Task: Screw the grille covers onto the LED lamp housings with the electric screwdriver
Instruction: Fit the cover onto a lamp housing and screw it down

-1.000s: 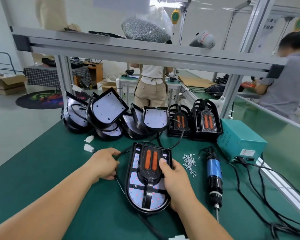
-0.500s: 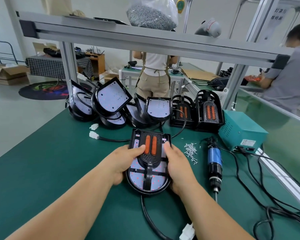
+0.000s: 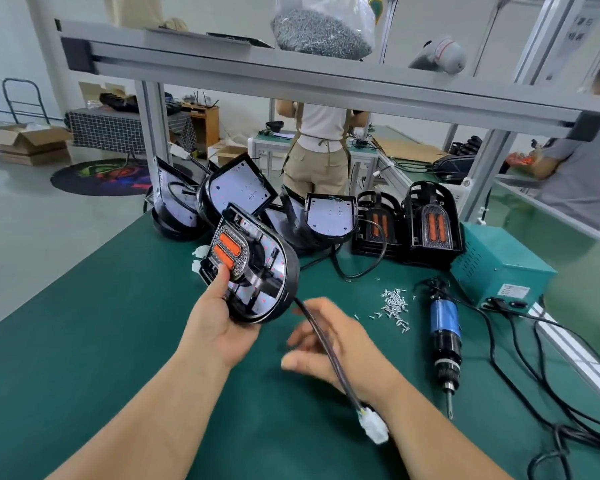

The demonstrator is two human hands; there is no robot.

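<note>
My left hand [image 3: 222, 323] grips a black LED lamp housing [image 3: 257, 268] with its grille cover and orange lenses, lifted off the green table [image 3: 84, 341] and tilted; my thumb presses on the cover. Its black cable [image 3: 329, 355] hangs down across my right hand [image 3: 329, 344], ending in a white plug [image 3: 373, 427]. My right hand is blurred, fingers relaxed, holding nothing, just right of the housing. The electric screwdriver [image 3: 445, 337] with a blue band lies on the table to the right. A small heap of loose screws [image 3: 394, 304] sits beside it.
Several bare lamp housings [image 3: 229, 188] lean together at the back; two with grille covers [image 3: 430, 220] stand right of them. A teal power box [image 3: 499, 268] sits at the right with cables [image 3: 534, 375] trailing. An aluminium frame [image 3: 291, 74] with a screw bag [image 3: 323, 26] spans overhead. People work behind.
The housing lay flat under both hands; now my left hand alone has lifted and tilted it to the left. My right hand has let go and dropped below it.
</note>
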